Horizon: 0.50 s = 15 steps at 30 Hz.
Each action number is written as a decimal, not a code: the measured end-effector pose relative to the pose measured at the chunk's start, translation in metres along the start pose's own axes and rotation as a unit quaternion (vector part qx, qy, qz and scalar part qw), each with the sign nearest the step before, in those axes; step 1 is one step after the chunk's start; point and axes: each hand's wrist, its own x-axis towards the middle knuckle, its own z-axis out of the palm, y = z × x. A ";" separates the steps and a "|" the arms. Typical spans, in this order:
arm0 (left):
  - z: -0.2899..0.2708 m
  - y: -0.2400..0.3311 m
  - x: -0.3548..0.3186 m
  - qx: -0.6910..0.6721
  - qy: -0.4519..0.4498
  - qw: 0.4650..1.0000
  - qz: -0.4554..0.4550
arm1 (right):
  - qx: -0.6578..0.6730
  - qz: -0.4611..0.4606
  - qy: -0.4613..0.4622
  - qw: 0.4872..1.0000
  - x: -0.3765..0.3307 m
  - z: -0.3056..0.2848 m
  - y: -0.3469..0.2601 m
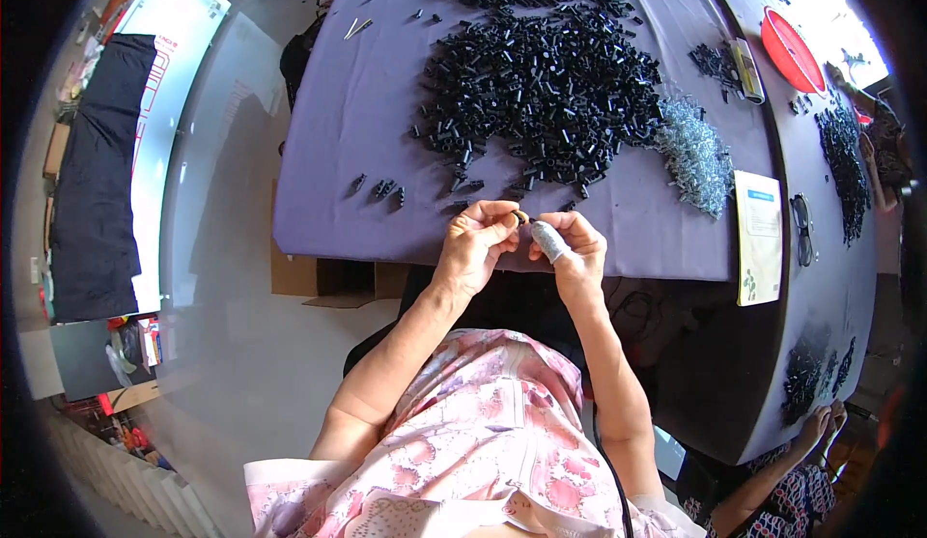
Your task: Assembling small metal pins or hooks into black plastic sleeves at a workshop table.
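My left hand (473, 251) and my right hand (581, 258) meet just over the table's near edge. Fingertips of both are pinched together around a small black piece (532, 220), mostly hidden by the fingers; whether it is one part or two I cannot make out. A pale grey wrap (550, 241) covers my right thumb. Beyond my hands spreads a big heap of short black tubular parts (541, 94). Several loose black parts (386, 188) lie to the left of it. A pile of small clear, shiny pieces (697, 156) touches the heap's right side.
The purple cloth-covered table (338, 142) ends just under my hands. To the right are a pale booklet (759, 239), eyeglasses (803, 230) and a red basket (793, 50). Another person's hands (821, 426) work at the lower right. An open cardboard box (333, 282) sits below the table.
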 end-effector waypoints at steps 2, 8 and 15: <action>0.003 0.001 0.000 -0.009 0.006 1.000 -0.001 | -0.031 -0.037 -0.007 0.999 -0.002 0.004 0.001; 0.004 0.000 0.000 -0.020 0.003 1.000 0.009 | -0.037 -0.062 0.002 0.997 -0.004 0.008 0.006; 0.007 -0.002 -0.001 -0.022 0.016 0.999 0.024 | -0.084 -0.093 0.010 0.992 -0.006 0.012 0.007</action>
